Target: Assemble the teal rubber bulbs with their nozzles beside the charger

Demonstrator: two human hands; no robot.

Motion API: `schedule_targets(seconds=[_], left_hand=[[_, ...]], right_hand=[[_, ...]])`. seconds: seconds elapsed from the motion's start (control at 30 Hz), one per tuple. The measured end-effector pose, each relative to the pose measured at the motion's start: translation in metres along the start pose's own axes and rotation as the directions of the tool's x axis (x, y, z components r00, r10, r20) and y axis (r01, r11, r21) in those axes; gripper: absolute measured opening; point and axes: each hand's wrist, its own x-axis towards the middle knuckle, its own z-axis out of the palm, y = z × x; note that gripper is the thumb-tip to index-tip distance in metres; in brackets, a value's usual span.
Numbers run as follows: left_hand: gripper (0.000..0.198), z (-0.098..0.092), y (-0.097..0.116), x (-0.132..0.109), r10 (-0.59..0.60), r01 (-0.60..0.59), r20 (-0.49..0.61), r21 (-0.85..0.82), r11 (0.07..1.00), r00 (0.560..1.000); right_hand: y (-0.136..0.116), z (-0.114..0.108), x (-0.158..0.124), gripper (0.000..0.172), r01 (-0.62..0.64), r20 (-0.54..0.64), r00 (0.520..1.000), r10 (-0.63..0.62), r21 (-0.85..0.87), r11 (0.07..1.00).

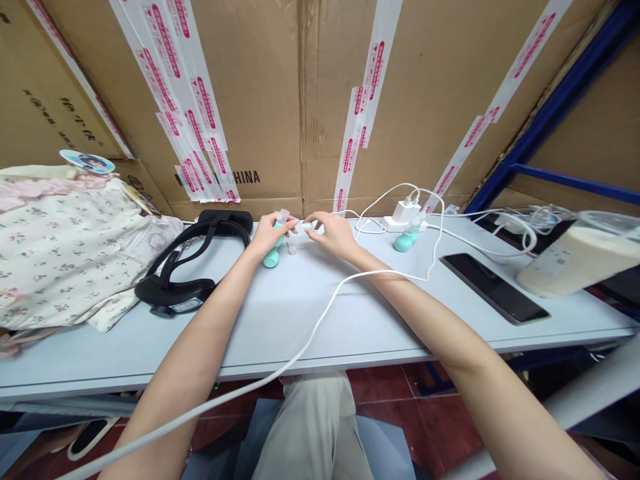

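My left hand is wrapped round a small teal device that stands tilted on the pale table, its clear top near my fingertips. My right hand pinches the white plug end of a cable right at the top of that device. A white cable runs from the table's far side over the front edge toward my lap. A second teal device stands to the right with a cable going into it.
A white charger block with several cables sits by the cardboard wall. A dark phone lies at right, beside a cream container. A black headset and floral cloth lie at left. Blue shelving stands at right.
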Motion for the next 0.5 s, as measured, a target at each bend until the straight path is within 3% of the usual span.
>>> schedule_targets(seconds=[0.1,0.17,0.37,0.5], left_hand=[[0.030,-0.002,-0.007,0.002,-0.048,0.047,-0.008,-0.068,0.997,0.999],[0.028,-0.005,-0.012,0.003,-0.046,0.046,-0.011,-0.027,0.999,0.999],[0.014,-0.012,-0.023,0.007,0.010,0.008,-0.125,0.145,0.989,0.992],[0.027,-0.011,-0.027,0.008,0.042,-0.037,-0.072,0.077,0.996,0.997]], right_hand=[[0.015,-0.001,-0.003,0.018,-0.160,-0.017,0.987,0.161,0.034,0.986],[0.026,0.001,-0.009,0.020,-0.234,-0.014,0.972,0.235,0.064,0.970],[0.047,0.013,-0.028,0.018,-0.300,-0.040,0.953,0.301,0.037,0.953],[0.051,0.022,-0.029,0.018,-0.385,0.024,0.923,0.385,0.003,0.923]])
